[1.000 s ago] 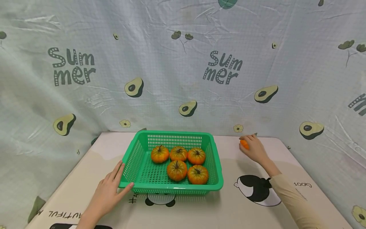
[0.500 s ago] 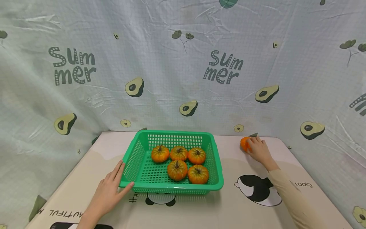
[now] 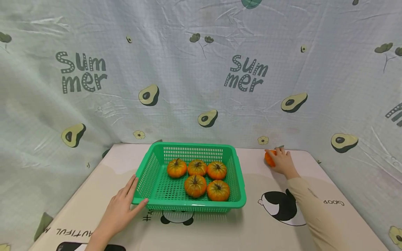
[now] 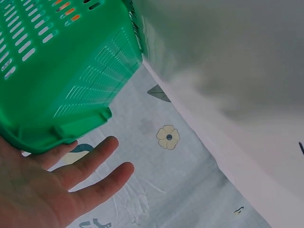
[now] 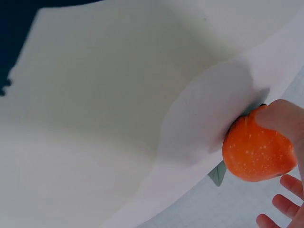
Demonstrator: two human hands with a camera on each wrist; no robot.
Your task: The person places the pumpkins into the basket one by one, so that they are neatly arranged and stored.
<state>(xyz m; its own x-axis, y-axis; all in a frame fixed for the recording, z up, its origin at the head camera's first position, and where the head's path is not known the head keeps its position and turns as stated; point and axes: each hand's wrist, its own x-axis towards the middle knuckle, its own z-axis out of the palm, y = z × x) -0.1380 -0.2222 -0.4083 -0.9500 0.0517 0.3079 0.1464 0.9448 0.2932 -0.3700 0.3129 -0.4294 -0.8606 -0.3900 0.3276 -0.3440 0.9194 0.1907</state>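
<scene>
My left hand rests at the near left corner of a green plastic basket, thumb at the front rim and the fingers straight along the left side. In the left wrist view, the fingers spread beneath the basket wall. Several small ribbed pumpkins with yellow-green tops sit in the basket, towards its right. At the table's back right, my right hand holds a round orange fruit. The right wrist view shows pale specks on the fruit and my thumb across it; the index finger is hidden.
The pale table carries printed cartoon figures and lettering. A cloth curtain with avocado prints hangs directly behind the table's back edge and along both sides.
My right hand first drew back rightward from the orange fruit, uncovering more of it, then closed over it again. The fruit stays near the back edge. The left hand and basket keep their place.
</scene>
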